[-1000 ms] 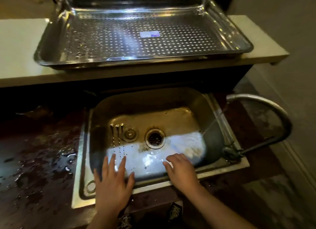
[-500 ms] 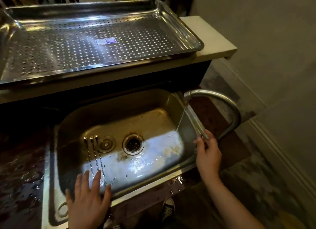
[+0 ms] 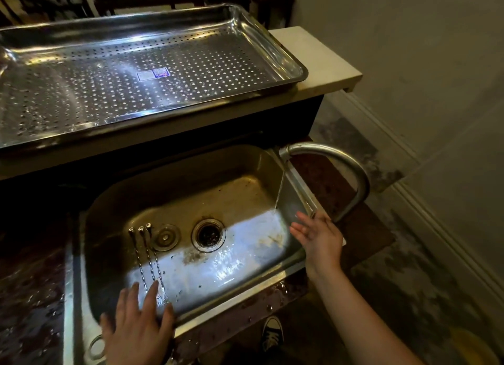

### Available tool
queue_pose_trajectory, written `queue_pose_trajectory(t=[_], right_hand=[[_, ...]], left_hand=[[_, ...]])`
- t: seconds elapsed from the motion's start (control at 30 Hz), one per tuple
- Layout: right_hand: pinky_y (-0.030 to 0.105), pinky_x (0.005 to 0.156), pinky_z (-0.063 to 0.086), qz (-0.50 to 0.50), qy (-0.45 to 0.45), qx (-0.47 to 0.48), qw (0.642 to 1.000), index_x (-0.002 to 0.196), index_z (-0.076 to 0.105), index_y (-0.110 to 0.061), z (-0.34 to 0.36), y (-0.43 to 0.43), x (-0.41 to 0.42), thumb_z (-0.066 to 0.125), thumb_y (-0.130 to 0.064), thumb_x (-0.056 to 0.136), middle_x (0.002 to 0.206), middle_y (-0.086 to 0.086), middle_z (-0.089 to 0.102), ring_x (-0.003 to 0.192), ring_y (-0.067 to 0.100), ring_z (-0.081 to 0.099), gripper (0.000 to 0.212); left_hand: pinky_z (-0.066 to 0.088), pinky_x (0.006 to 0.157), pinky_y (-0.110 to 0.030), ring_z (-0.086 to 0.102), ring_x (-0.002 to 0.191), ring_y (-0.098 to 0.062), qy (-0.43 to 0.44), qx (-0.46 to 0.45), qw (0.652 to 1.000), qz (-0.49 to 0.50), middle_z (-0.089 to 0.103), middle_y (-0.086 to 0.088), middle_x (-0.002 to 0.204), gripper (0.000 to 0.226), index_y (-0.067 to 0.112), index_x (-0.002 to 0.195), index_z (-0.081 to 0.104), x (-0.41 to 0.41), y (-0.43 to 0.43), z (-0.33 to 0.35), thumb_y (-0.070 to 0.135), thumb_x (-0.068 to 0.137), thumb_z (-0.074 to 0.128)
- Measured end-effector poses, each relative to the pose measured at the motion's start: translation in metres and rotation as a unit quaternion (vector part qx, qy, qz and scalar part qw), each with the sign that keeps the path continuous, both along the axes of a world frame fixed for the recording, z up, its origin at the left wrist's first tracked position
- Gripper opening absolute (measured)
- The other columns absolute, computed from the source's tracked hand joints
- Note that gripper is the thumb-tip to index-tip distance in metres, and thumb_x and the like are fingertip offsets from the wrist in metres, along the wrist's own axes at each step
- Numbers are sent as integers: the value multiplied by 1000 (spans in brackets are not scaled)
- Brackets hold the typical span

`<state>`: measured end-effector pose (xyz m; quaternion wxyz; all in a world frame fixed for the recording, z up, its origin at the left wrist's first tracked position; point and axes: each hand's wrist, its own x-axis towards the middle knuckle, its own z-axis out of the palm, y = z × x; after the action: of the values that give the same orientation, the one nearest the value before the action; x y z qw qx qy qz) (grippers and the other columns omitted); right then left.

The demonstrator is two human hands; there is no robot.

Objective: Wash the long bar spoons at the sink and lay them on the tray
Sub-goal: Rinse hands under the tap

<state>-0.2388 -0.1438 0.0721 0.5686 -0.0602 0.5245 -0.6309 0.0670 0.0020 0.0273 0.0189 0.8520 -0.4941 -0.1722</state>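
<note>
three long bar spoons [image 3: 148,255] lie side by side on the floor of the sink [image 3: 191,179], left of the drain [image 3: 208,235] and just beside the loose stopper [image 3: 165,237]. their knobbed ends point far, and their near ends are partly covered by the left hand [image 3: 136,329]. that hand reaches over the near left rim with its fingers [image 3: 152,291] straight and spread, gripping nothing. whether the tips press on the twisted stems cannot be told. the flat spread suggests it is placed to gather or pin the three together rather than to lift one. the right hand [image 3: 319,236] is at the right rim, fingers loose and open, holding nothing, just near of the thin stream [image 3: 281,187] falling from the curved tap [image 3: 351,168]. its position suggests it is checking the flow, or is at a control that is not visible. the spoons lie well apart from where the stream lands, so washing is judged not yet begun. they will have to be carried right, into the water. the perforated tray [image 3: 272,45] sits on the raised ledge [image 3: 321,61] on the far side of the sink and holds no spoons. its holes suit draining. the dark worktop [image 3: 30,282] on the left is wet, and wet thin stems may slip in the fingers.
</note>
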Motion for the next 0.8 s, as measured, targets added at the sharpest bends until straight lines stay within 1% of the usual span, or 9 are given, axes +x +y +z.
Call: queue_pose_trajectory(t=[0.03,0.07,0.13,0.27,0.37,0.43,0.53,0.67,0.8], right_hand=[[37,61,62,-7,-39,0,999,130,51,-2,2,0,1,42,-22,105,116,16,68,98,32,71,34],[37,63,63,-10,-48,2,999,129,51,-1,4,0,1,42,-24,105,118,17,68,101,33,70,34],[37,70,61,-12,-37,-1,999,124,52,-2,6,1,3,44,-24,104,114,20,69,97,33,72,30],[38,78,57,-31,-52,-14,998,120,51,-2,7,2,6,47,-23,103,111,21,68,99,31,70,27],[37,77,58,-32,-45,-10,998,109,56,-4,7,3,7,47,-22,103,107,20,70,95,29,73,21],[38,78,59,-37,-44,-4,998,105,58,-3,5,4,7,47,-22,103,106,20,71,94,29,74,22],[39,80,59,-41,-45,-2,998,104,59,-2,4,6,6,47,-22,103,106,22,72,94,30,74,24],[36,75,61,-44,-34,-7,998,108,59,-2,0,9,6,48,-20,103,104,22,73,94,31,74,22],[39,79,60,-39,-28,-2,999,108,60,-5,-3,12,5,49,-21,103,102,21,75,94,32,74,21]], left_hand=[[6,119,-51,5,150,-17,-3,5,1000,-3,14,3,163,60,47,146,26,1,0,-2,62,88,35],[7,119,-52,5,150,-17,-6,9,1000,-7,15,3,163,61,48,146,26,3,0,-5,63,88,36],[7,118,-52,7,149,-17,-12,15,1000,-11,17,2,162,61,48,145,28,6,0,-10,65,87,34],[8,117,-52,9,149,-17,-21,21,999,-14,20,2,161,61,49,143,30,7,-1,-15,65,85,36],[8,118,-53,8,149,-17,-25,24,999,-16,19,2,161,60,50,144,30,8,0,-15,65,86,37],[8,117,-53,8,149,-17,-27,21,999,-19,19,2,162,63,49,144,29,8,0,-15,67,84,32],[7,117,-53,6,149,-18,-24,19,999,-21,16,2,162,62,49,145,26,7,-1,-13,66,86,31],[8,118,-52,7,149,-18,-21,9,1000,-10,17,2,162,60,48,145,28,5,-1,-11,61,89,42],[7,118,-52,3,150,-17,-21,11,1000,-11,12,3,163,60,49,147,22,5,-1,-12,62,90,36]])
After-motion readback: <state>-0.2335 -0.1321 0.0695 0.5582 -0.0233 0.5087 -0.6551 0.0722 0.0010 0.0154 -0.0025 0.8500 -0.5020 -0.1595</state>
